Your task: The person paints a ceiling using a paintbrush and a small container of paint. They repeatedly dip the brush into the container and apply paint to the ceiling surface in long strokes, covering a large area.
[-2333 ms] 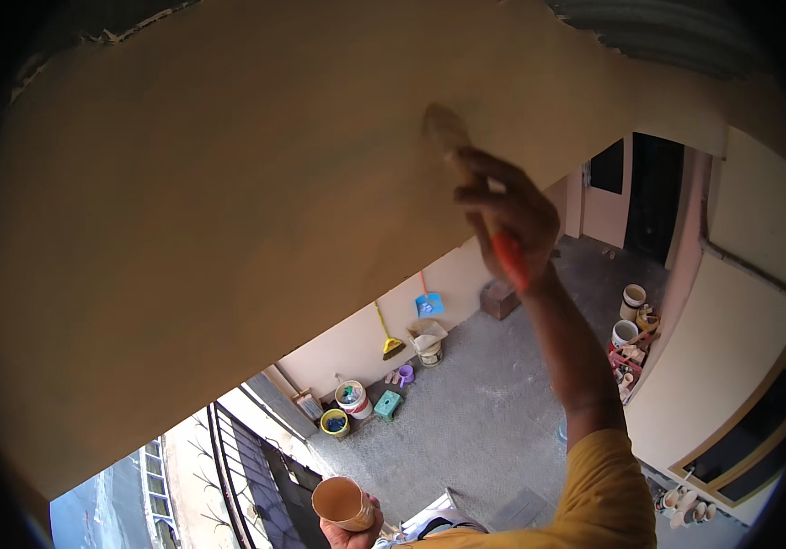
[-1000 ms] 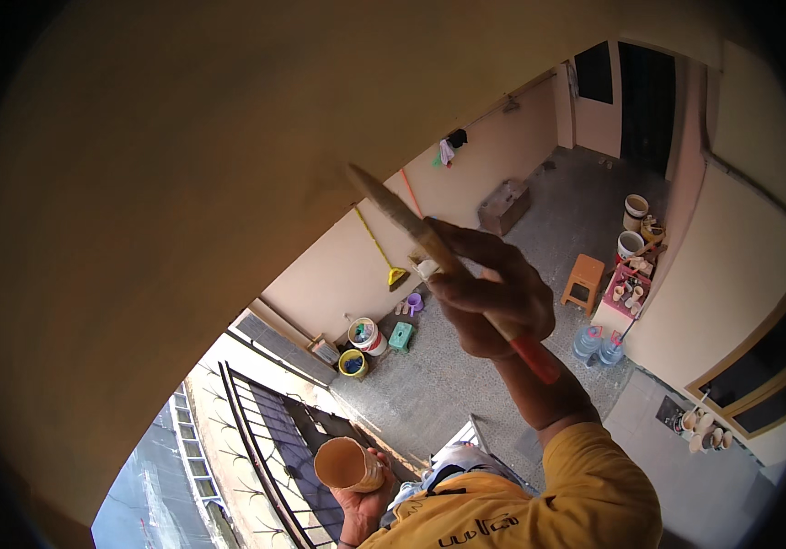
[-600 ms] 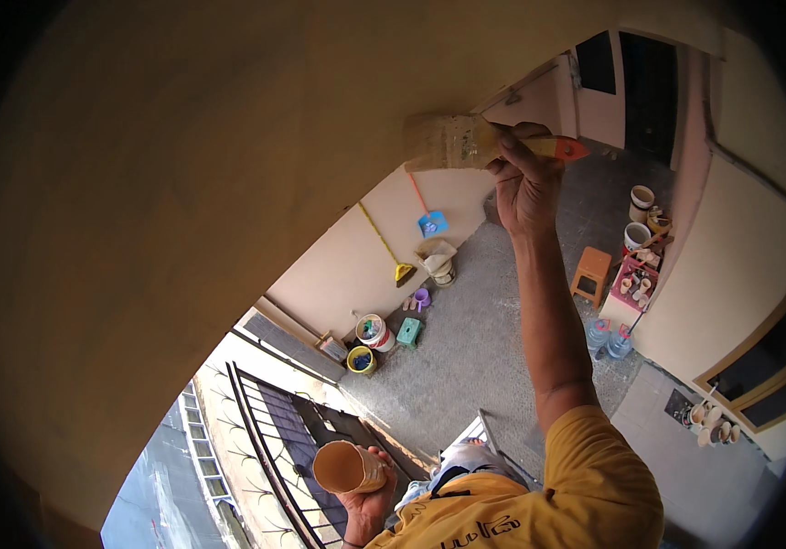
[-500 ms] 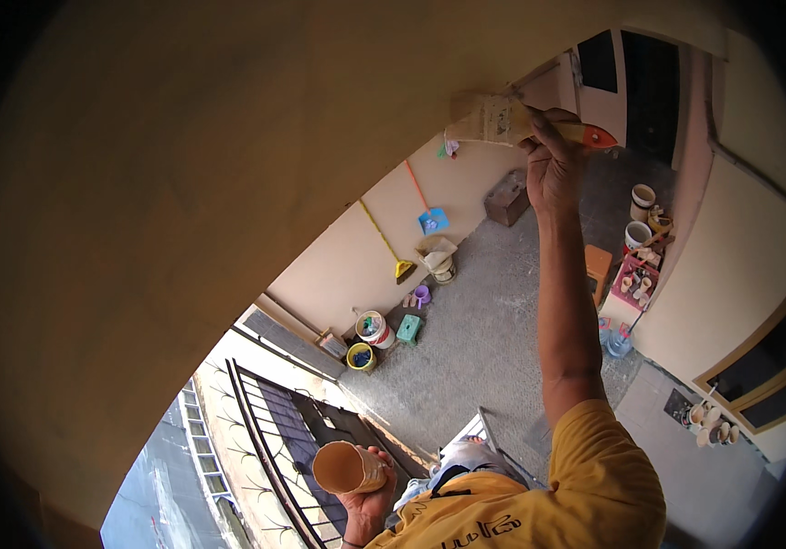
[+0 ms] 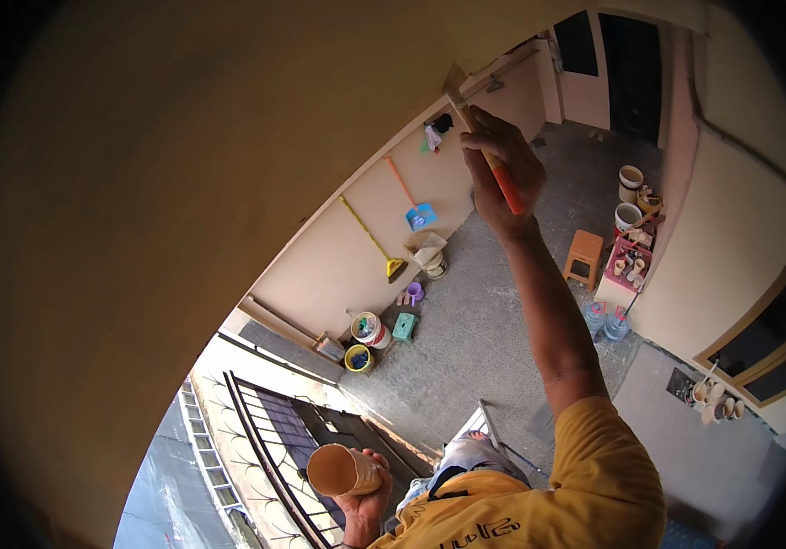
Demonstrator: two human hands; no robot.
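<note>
My right hand [image 5: 508,178], arm stretched up, is closed around the handle of a paintbrush [image 5: 509,190]. The handle is orange-red at its end. Seen nearly edge-on, the brush head meets the lower edge of the large tan overhead surface [image 5: 192,183]; I cannot tell how firmly it presses. Low in the view, my left hand [image 5: 371,499] grips a tan paint cup [image 5: 333,470], its open mouth tilted toward me. The cup's inner wall is coated in tan, and its bottom is hard to make out.
Far below is a grey floor [image 5: 466,320] with a yellow broom [image 5: 370,233], blue dustpan [image 5: 420,217], several buckets, a green stool [image 5: 404,327] and an orange stool [image 5: 583,258]. A metal ladder part [image 5: 489,423] stands by my legs. A black gate [image 5: 269,439] lies beyond the cup.
My right hand has moved left and slightly down. The paintbrush has turned from showing its broad face to nearly edge-on, handle slanting down. My left hand still holds the cup in about the same place.
</note>
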